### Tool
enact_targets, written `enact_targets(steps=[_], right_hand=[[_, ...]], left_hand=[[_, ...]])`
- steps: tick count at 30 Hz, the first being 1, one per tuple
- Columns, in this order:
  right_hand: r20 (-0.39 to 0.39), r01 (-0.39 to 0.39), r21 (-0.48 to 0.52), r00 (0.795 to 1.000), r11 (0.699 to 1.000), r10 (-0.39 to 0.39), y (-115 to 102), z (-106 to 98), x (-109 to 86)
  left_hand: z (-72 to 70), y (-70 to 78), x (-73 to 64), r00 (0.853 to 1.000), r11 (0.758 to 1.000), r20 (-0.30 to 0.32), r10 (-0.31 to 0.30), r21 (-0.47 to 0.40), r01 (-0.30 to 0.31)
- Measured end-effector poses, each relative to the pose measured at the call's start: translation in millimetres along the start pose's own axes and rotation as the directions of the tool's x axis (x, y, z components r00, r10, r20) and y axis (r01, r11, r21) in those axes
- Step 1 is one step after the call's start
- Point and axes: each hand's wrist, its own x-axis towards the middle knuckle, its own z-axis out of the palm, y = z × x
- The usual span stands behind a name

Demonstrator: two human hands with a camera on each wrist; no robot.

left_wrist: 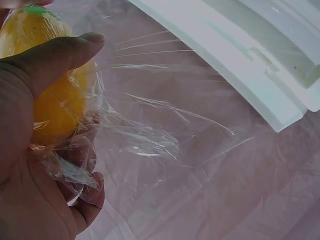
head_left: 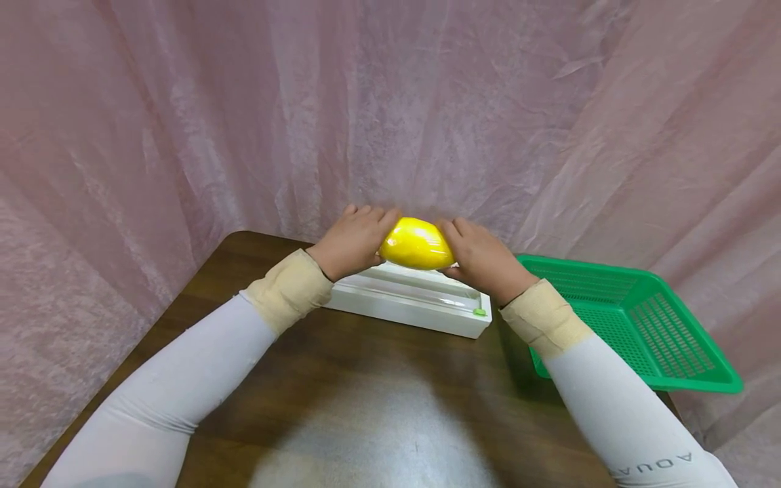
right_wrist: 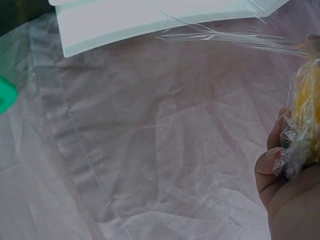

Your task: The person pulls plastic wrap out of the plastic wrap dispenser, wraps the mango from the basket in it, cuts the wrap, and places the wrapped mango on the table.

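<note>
Yellow fruit-shaped piece (head_left: 417,244), glossy, clear-wrapped; held between the two grips. Head view: left grip (head_left: 354,242) and right grip (head_left: 478,256), each partly closed, with hold of one end of the piece. Beneath and just nearer than both grips, one long white case (head_left: 403,310) on the desk (head_left: 360,413); contents, a clear strip or roll, which of these cannot be told; small green tab (head_left: 479,312) at the end by the right grip. To the right of the right grip, one green basket (head_left: 702,332), perforated floor and slotted walls in view. Beyond the grips, pink curtain (head_left: 390,102).

Left wrist view: left grip around the piece, thumb laid across it, other fingers curled beneath; green patch at the piece's upper end. Clear film (left_wrist: 150,142), creased, trails out from beside the grip. White case to the grip's upper right.

Right wrist view: right grip, fingers curled at the wrapped piece, bunched film against the fingertips; more film drawn out above the grip, across the white case's edge.
</note>
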Motion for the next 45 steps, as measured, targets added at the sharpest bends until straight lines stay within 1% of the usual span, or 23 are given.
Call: enact_targets(steps=[6,12,18,25,32,39,45], right_hand=[[-0.028,0.016,-0.009,0.999,1.0,-0.016,2,-6,1.2],[-0.069,0.042,-0.014,0.997,0.999,-0.042,2,-14,3.3],[-0.091,0.042,-0.017,0.995,0.999,-0.043,1,-19,5.1],[-0.12,0.054,-0.013,0.991,0.998,-0.055,4,-26,6.3],[-0.154,0.047,-0.021,0.987,0.999,-0.049,7,-34,4.1],[-0.178,0.058,-0.027,0.982,0.998,-0.062,3,-42,2.1],[-0.173,0.05,-0.021,0.983,0.999,-0.053,-5,-47,-1.5]], left_hand=[[-5.0,-0.1,2.8,1.0,1.0,-0.024,0.007,0.005,-0.007],[-14.7,-0.1,5.2,0.999,1.0,-0.037,0.009,0.008,-0.009],[-19.8,-0.3,5.9,0.999,1.0,-0.048,0.001,0.01,0.0],[-26.8,0.4,9.6,0.999,1.0,-0.039,-0.007,0.015,0.008],[-34.2,2.9,17.7,0.999,1.0,-0.043,0.005,0.025,-0.004],[-45.2,7.3,14.7,0.999,1.0,-0.043,0.006,0.022,-0.005],[-49.1,10.8,8.9,0.999,1.0,-0.051,0.01,0.016,-0.009]])
